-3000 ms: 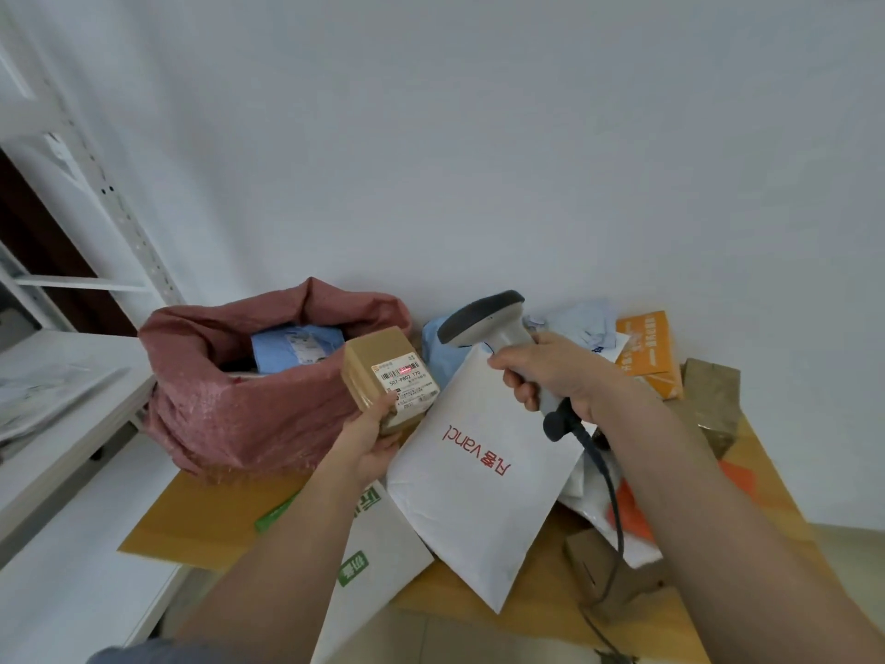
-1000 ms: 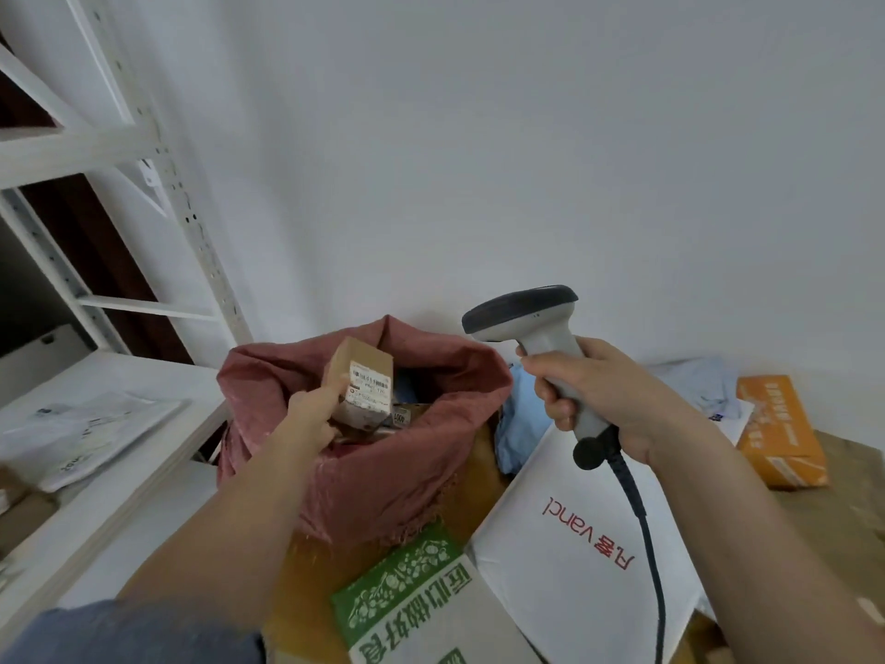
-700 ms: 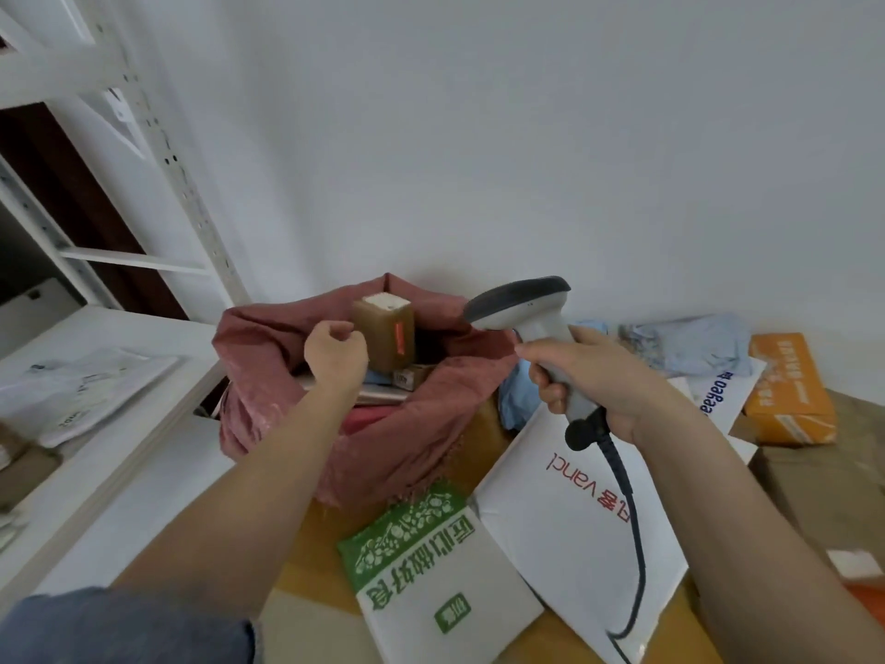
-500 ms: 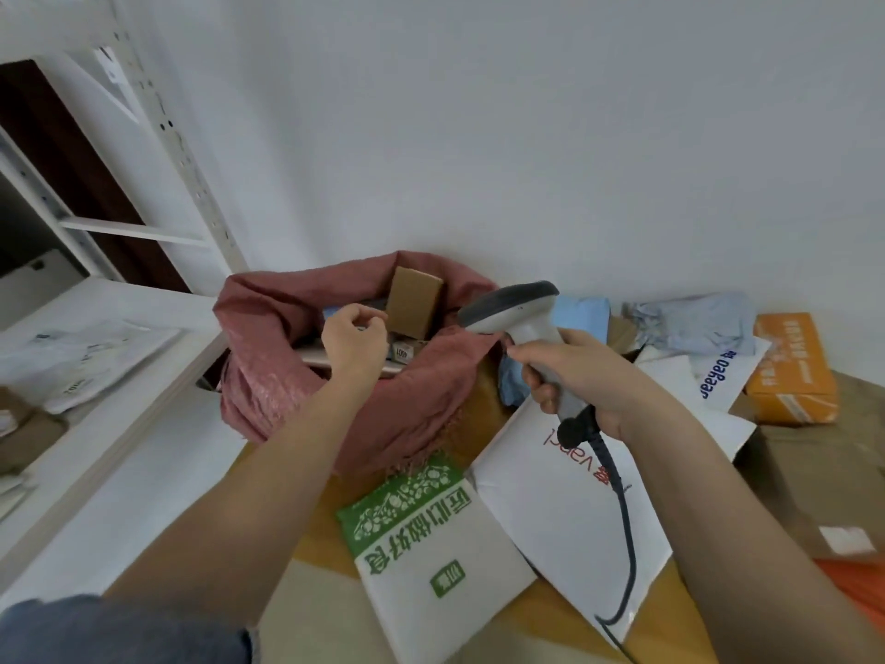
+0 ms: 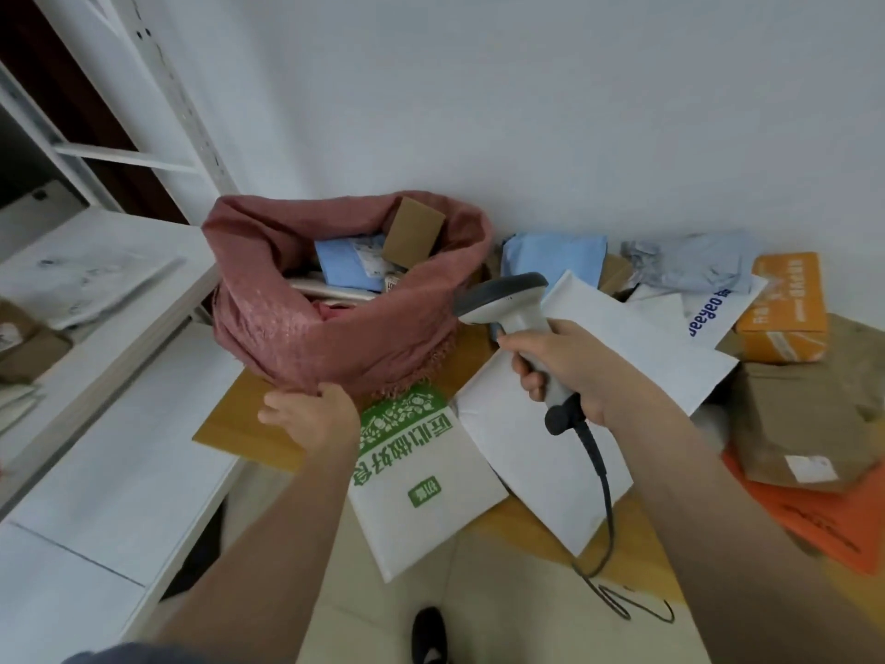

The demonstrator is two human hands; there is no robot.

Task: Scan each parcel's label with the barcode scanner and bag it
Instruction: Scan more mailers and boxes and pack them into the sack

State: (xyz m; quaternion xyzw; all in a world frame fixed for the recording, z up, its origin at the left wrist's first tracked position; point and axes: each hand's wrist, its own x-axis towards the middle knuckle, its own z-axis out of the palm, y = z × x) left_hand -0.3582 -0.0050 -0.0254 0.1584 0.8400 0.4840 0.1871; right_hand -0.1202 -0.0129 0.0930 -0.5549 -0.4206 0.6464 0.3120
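The barcode scanner (image 5: 515, 323) is gripped by the right hand (image 5: 570, 364), with the fingers curled round its grey handle and the dark head pointed left toward the sack. A coiled black cable (image 5: 601, 491) is seen to run from the handle base down past the table edge.

The left hand (image 5: 313, 414) is positioned at the lower front fold of the red woven sack (image 5: 330, 328); the fingers are curled against the fabric, but whether the fabric is actually pinched cannot be told.

The small brown box (image 5: 414, 232) is located inside the sack, tilted against the far rim, well apart from both hands. A blue parcel (image 5: 347, 266) is lodged just beside it within the sack opening.

The green-printed white mailer (image 5: 416, 481) is laid flat on the wooden table (image 5: 239, 424), just right of the left hand and overhanging the table's near edge. A large white mailer (image 5: 550, 452) is placed beneath the right hand. Farther right, a white bag with blue lettering (image 5: 713, 313), an orange box (image 5: 783, 304), a brown paper parcel (image 5: 804, 424) and an orange mailer (image 5: 814, 515) are stacked loosely. A white shelf unit (image 5: 96, 328) is stationed to the left of the table.
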